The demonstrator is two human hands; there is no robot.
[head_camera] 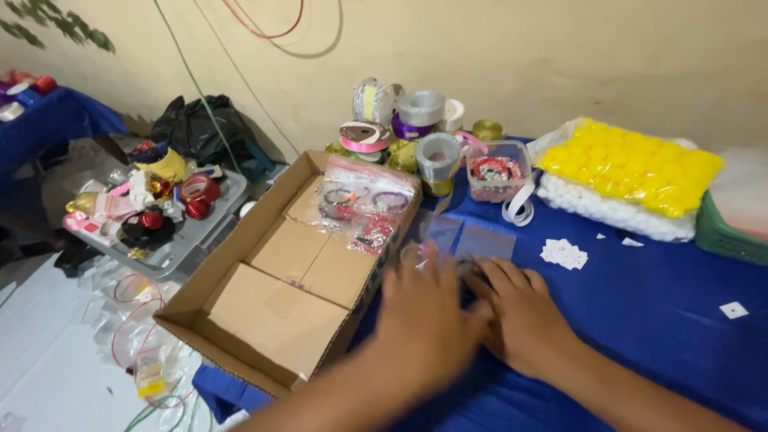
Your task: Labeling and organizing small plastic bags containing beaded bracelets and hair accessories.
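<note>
My left hand (428,316) and my right hand (520,316) lie flat side by side on the blue tablecloth (656,336), touching at the thumbs, fingers loosely together and stretched forward, pinching nothing that I can make out; the left one is blurred. Just past my fingertips, partly under them, lie the clear plastic bags (468,238), flat on the cloth, their near edges at my fingers and the rest reaching away from me. To my left the open cardboard box (276,308) hangs over the table edge, and a clear bag of bracelets (364,204) rests across its far corner. To the right of my hands, well apart, are small white paper tags (564,254). Farther back stand a small clear tub of red beads (496,170), a cluster of ribbon rolls (408,120) by the wall, and a bag of yellow and white pom-poms (628,176). Off the table on the left, a grey tray of ornaments (156,212) sits lower down
</note>
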